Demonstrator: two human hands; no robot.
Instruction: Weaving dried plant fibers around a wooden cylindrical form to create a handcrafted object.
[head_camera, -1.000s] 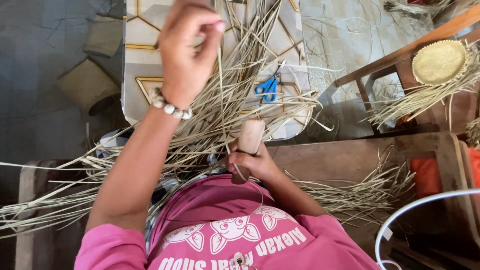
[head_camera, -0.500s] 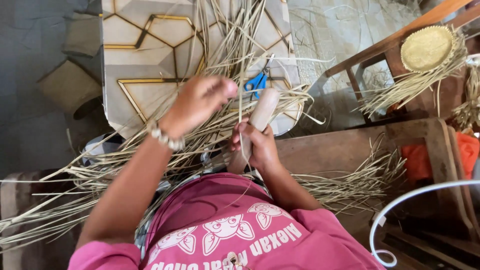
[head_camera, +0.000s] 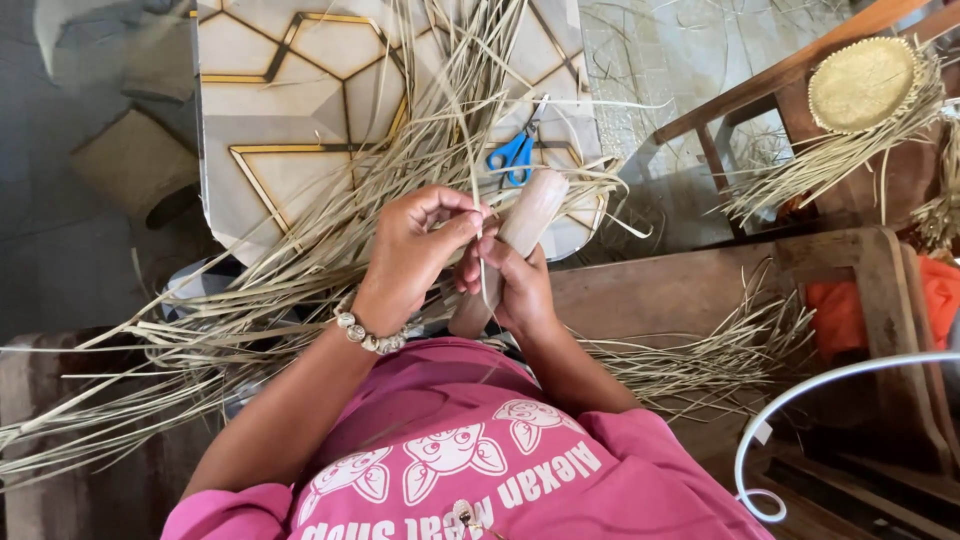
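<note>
Patterned board (head_camera: 300, 120) w/ straw strips (head_camera: 250, 300), blue scissors (head_camera: 512, 155); wooden bench (head_camera: 680, 290).

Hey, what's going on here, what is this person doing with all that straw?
A person in a pink shirt is working dried straw strips over their lap. The right hand grips a pale wooden stick, and the left hand pinches a thin strip against it. Blue scissors lie on the patterned board ahead, and a round woven piece rests on the wooden furniture to the right.
</note>
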